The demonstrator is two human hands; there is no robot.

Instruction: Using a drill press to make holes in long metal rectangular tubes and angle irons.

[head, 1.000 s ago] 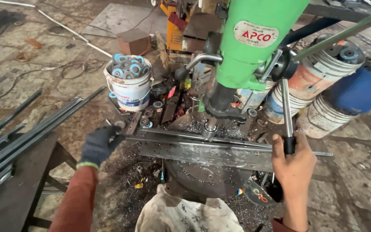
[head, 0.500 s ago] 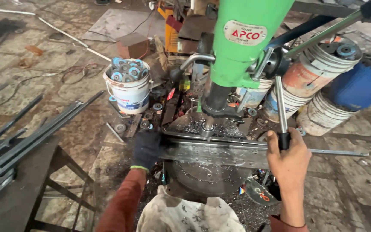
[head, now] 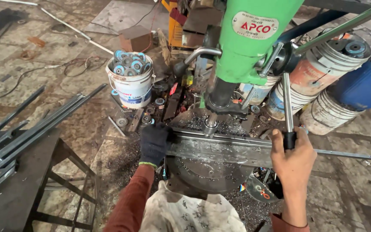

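A flat steel bar point(head: 237, 148) is pinned by the gloved left hand point(head: 153, 144); the drill's smooth lever point(head: 287, 111) is gripped tight by the bare right hand point(head: 293, 157).

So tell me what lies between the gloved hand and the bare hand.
In the head view, the flat steel bar spans from left hand toward right hand, with the drill chuck above it.

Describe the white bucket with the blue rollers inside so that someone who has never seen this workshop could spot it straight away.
Start at the big green drill press in the middle of the view and look to its left, on the stone floor. There stands a white bucket, beyond the gloved left hand. Unlike the stained buckets on the press's right, it is heaped to the rim with blue and silver round rollers.
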